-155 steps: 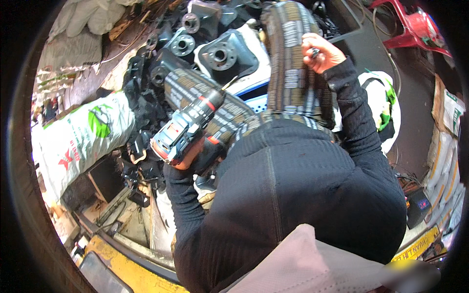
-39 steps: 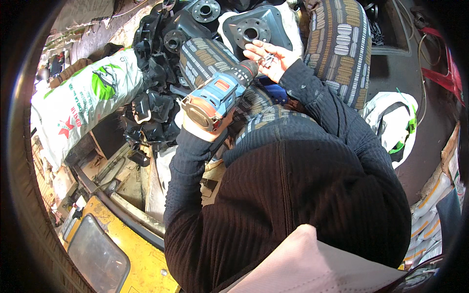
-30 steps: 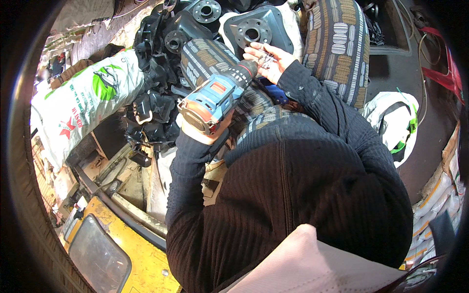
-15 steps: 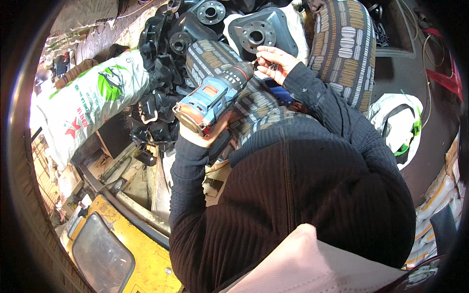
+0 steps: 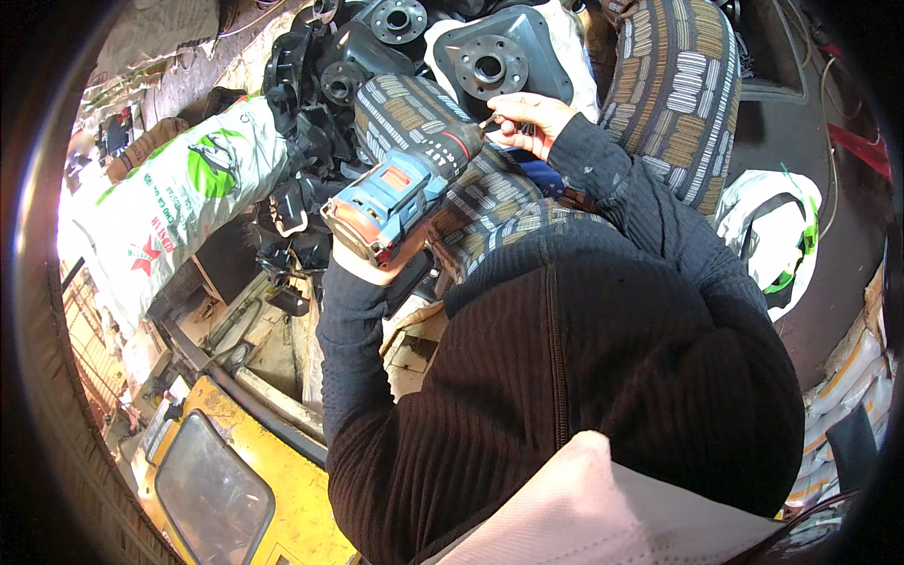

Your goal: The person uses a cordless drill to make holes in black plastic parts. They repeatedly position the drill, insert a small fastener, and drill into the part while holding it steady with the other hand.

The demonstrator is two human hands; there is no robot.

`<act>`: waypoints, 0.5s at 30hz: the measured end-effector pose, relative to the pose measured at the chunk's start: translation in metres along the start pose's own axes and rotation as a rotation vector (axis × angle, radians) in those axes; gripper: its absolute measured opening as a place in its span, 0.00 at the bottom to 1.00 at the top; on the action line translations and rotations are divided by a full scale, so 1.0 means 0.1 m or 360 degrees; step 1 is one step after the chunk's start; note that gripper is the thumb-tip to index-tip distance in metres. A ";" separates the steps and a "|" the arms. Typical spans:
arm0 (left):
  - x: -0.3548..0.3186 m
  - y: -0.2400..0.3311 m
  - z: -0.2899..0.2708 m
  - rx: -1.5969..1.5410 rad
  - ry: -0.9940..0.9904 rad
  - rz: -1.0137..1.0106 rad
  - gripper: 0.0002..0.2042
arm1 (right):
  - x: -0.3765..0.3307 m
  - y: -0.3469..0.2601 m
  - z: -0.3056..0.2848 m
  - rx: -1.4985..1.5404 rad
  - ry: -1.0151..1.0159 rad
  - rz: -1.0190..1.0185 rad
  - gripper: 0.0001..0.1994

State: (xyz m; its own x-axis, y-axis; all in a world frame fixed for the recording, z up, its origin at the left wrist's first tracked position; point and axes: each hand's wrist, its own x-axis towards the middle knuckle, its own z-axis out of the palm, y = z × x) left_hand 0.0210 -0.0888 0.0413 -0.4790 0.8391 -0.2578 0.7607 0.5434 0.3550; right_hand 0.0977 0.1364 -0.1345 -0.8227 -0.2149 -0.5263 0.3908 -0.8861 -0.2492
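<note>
Above patterned trousers (image 5: pixel 673 104), left hand (image 5: pixel 365 267) grips drill (image 5: pixel 394 193) (scant room ahead), right hand (image 5: pixel 533 121) pinches something small (image 5: pixel 498 118).

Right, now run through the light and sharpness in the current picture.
Head view: strong light bleaches parts of the white sack and the white bag; head view: the round fisheye edge falls to black at both sides; head view: the drill reads fairly clearly, but the item at the right hand's fingertips is too small to make out.
</note>
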 end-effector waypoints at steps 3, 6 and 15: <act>0.08 0.00 -0.06 0.0170 -0.0005 0.0202 0.19 | -0.01 0.00 0.01 -0.0013 0.0011 0.0063 0.12; 0.16 0.04 -0.07 0.0304 0.0083 0.0325 0.14 | -0.01 0.01 0.02 -0.0039 0.0037 0.0066 0.11; 0.35 -0.04 0.00 0.0397 0.0079 0.0338 0.12 | 0.09 0.09 -0.22 -0.0059 0.0546 0.0031 0.13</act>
State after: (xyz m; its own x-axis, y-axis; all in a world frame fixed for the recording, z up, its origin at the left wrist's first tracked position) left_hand 0.0012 -0.0616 0.0309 -0.3145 0.9365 -0.1552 0.9268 0.3383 0.1632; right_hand 0.1029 0.1361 -0.1595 -0.6307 -0.0756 -0.7723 0.4251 -0.8662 -0.2624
